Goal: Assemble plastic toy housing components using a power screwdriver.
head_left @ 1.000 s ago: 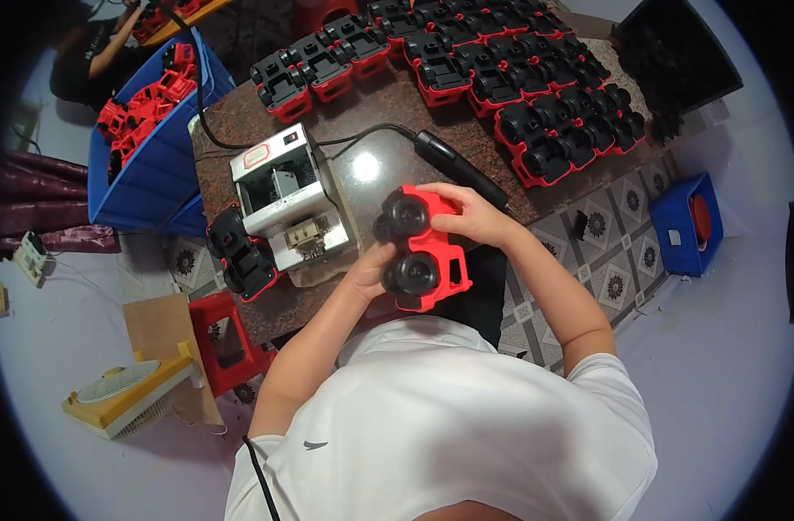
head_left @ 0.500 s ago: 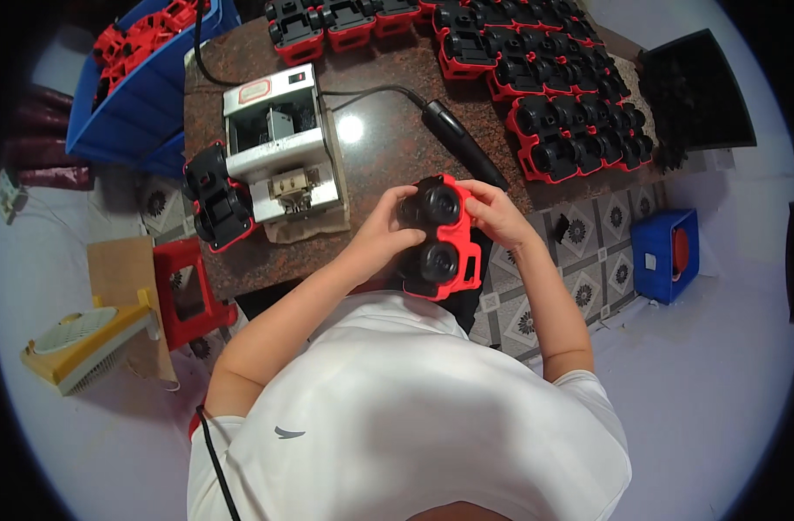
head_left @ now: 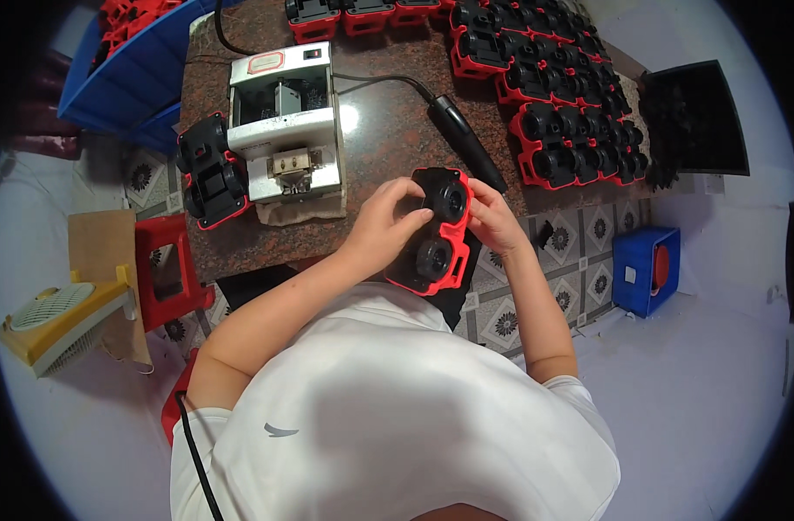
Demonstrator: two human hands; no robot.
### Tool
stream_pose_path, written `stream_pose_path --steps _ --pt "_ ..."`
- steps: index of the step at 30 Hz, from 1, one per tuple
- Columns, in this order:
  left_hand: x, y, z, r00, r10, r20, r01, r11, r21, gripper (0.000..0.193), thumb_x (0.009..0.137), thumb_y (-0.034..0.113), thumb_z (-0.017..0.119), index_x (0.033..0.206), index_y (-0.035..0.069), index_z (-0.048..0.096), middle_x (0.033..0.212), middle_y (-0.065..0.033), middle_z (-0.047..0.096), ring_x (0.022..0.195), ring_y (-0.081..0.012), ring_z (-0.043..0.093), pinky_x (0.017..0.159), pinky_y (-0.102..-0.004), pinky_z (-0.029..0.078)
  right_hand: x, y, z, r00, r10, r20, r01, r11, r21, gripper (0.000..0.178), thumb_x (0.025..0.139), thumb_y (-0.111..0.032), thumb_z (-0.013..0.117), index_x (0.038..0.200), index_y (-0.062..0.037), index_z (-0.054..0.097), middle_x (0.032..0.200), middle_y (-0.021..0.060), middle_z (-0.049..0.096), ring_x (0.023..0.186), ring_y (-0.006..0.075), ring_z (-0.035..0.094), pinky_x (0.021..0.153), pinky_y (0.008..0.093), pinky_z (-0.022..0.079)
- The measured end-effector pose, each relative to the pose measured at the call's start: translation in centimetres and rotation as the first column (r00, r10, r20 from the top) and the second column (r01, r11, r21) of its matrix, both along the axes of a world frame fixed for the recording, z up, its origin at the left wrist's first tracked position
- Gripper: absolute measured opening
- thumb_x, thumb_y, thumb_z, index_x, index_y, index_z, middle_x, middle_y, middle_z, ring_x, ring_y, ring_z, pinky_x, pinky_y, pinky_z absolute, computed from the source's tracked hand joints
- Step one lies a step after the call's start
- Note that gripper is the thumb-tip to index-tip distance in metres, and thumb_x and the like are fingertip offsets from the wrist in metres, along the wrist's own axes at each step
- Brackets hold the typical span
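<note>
In front of my shirt, over the table's near edge, a red-and-black plastic housing (head_left: pixel 435 258) with two round black cups is held between both hands. My left hand (head_left: pixel 381 227) grips its black left side, the thumb lying over the front beside the upper cup. My right hand (head_left: pixel 496 219) pinches the red rim at the upper right; some of its fingertips are hidden behind the housing. Left of the hands stands a small silver-white machine (head_left: pixel 329 132) with an open front and a metal block. A similar housing (head_left: pixel 213 174) lies against the machine's left side.
Rows of red-and-black housings (head_left: pixel 560 130) cover the table's (head_left: pixel 388 130) far right. A black corded handheld tool (head_left: pixel 459 137) lies right of the machine. At left are a blue bin (head_left: pixel 123 87), red stool (head_left: pixel 167 291) and yellow-white fan (head_left: pixel 54 321); a blue box (head_left: pixel 635 273) sits at right.
The housing has tilted in my hands, so its cups face more to the right. My left thumb has moved up toward the upper cup. The whole view has shifted slightly.
</note>
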State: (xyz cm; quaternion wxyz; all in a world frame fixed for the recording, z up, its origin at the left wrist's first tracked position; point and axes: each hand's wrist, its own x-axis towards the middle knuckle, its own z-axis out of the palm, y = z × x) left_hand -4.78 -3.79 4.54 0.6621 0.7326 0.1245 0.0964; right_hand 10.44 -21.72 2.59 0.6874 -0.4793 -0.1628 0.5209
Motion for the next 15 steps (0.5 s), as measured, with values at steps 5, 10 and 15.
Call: stream_pose_path --steps 5,10,15 --pt "-0.3 -0.1 -1.0 0.995 0.037 0.091 -0.037 0.999 -0.004 0.02 0.086 0.01 0.061 0.103 0.004 0.054 0.137 -0.0186 0.044 0.121 -0.024 0.046 0.1 -0.0337 0.036 0.4 0.1 -0.3 0.999 -0.044 0.011 0.044 0.998 0.036 0.042 0.089 -0.022 0.064 0.123 0.0003 0.053 0.119 0.0109 0.059 0.109 0.0206 0.057 0.093 0.0348 0.047" --pt "-0.7 -0.2 -0.7 0.99 0.066 0.125 -0.054 0.994 -0.097 0.023 0.082 0.013 0.064 0.101 0.002 0.056 0.137 -0.0265 0.042 0.132 -0.0348 0.038 0.105 -0.0378 0.031 0.1 0.4 -0.3 0.997 -0.077 -0.029 0.079 0.996 0.048 0.04 0.09 -0.024 0.063 0.12 0.0011 0.055 0.119 0.0126 0.059 0.109 0.0219 0.058 0.095 0.0369 0.046" --pt "-0.5 -0.2 -0.9 0.989 0.077 0.127 -0.062 0.992 -0.112 0.023 0.082 0.013 0.065 0.101 0.002 0.056 0.136 -0.027 0.042 0.133 -0.034 0.037 0.105 -0.0383 0.031 -0.6 0.1 -0.8 0.985 -0.157 -0.077 0.159 0.987 0.027 0.04 0.09 -0.025 0.062 0.119 0.0022 0.055 0.119 0.0133 0.059 0.108 0.0224 0.058 0.096 0.038 0.045"
